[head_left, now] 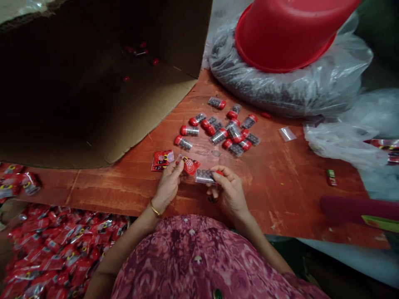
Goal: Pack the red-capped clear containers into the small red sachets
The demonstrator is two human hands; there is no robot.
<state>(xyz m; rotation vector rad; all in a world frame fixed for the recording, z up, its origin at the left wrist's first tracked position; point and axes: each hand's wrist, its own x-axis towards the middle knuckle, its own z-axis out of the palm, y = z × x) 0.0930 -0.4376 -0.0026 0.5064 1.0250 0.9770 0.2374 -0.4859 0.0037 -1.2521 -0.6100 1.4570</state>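
Observation:
My left hand [167, 185] pinches the edge of a red printed sachet [190, 165] with a clear top between finger and thumb. My right hand [226, 191] grips a clear plastic tube of dark beads [204, 176] with a red cap, holding it just beside the sachet. Several similar red-capped tubes [220, 136] lie loose on the reddish wooden table [124, 192] beyond my hands. Two more red sachets [162, 160] lie close to my left fingers. A gold bangle [154, 209] circles my left wrist.
A large open cardboard box [93, 108] with red caps inside stands at the far left. An upturned red plastic basin [286, 33] rests on a clear bag of dark beads [280, 85]. A heap of red sachets [59, 253] lies at the lower left, below the table edge.

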